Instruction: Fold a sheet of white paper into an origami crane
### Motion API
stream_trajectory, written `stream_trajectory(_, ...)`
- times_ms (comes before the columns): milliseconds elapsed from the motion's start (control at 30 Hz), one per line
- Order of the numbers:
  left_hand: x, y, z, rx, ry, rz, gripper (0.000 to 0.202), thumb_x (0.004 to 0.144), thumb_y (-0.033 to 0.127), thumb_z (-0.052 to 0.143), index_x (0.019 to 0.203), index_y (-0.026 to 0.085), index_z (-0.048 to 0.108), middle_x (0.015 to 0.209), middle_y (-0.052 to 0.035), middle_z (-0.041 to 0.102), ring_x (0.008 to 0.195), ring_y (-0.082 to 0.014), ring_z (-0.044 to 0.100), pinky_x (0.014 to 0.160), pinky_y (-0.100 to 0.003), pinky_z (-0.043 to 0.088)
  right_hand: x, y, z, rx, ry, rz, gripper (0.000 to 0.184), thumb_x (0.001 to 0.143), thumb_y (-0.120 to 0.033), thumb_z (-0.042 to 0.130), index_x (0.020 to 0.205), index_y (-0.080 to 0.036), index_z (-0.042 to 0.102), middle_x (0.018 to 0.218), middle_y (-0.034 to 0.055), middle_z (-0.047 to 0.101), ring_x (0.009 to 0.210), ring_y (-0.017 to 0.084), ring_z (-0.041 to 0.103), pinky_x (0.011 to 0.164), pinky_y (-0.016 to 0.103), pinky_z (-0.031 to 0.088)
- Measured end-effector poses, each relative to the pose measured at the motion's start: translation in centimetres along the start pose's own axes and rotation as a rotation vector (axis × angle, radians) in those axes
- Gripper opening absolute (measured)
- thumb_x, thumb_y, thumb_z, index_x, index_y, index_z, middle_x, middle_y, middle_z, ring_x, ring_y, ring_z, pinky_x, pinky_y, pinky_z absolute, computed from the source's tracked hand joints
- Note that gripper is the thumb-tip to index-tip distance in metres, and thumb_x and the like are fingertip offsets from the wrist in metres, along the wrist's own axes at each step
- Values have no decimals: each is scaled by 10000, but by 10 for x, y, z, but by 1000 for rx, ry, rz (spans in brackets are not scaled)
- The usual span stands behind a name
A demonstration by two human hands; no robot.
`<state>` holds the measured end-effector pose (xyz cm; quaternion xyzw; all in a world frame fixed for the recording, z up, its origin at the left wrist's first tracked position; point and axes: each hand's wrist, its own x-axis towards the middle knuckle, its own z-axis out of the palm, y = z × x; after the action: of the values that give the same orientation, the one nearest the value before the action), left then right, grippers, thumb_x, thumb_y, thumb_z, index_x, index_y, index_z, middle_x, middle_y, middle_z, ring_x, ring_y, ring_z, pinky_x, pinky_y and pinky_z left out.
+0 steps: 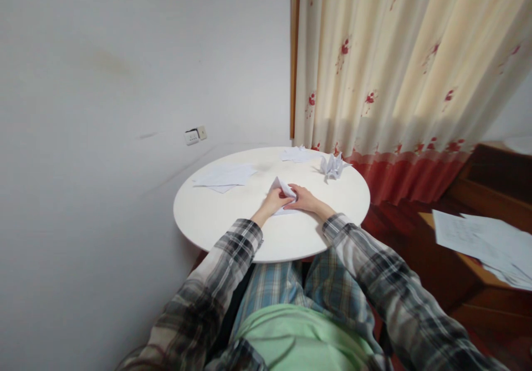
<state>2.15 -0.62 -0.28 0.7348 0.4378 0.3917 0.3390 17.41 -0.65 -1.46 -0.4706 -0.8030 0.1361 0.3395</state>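
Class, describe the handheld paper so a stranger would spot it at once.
Find the round white table. Near its middle, the left hand and right hand hold white paper with a raised point. Unlike the flat sheets and spiky cluster, this is held.

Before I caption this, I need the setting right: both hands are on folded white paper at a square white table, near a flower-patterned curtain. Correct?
Not quite: the head view shows the white table is round, not square. The left hand and right hand are on folded white paper, with the curtain nearby.
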Motion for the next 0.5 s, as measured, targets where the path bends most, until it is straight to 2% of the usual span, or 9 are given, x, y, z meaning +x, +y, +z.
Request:
stream_trajectory(100, -1, 3, 0, -16, -30, 22, 191, 641, 110, 641, 831, 94, 623, 807, -68, 676, 713, -159, 613, 673, -271, 493, -1, -2, -1, -3, 10, 19, 850, 497, -446, 751, 1233, -163, 432, 1088, 112, 575, 978, 232, 538, 861, 373, 382)
stream_trajectory(267, 0, 6, -3, 119, 25, 15, 146, 669, 138, 613, 802, 79, 622, 774, -64, 666, 694, -163, 599, 647, -275, 480, -1, -4, 0, -91, 92, -21, 822, 489, -426, 764, 1204, -161, 458, 1116, 129, 549, 1051, 257, 487, 901, 400, 350)
stream_trajectory(500, 0, 4, -7, 379, 135, 24, 193, 704, 206, 602, 861, 96, 613, 847, -97, 659, 763, -194, 606, 692, -294, 459, -3, -14, -4, -43, 10, -60, 427, 701, -316, 642, 1078, -144, 539, 1042, 90, 610, 960, 184, 555, 836, 304, 405)
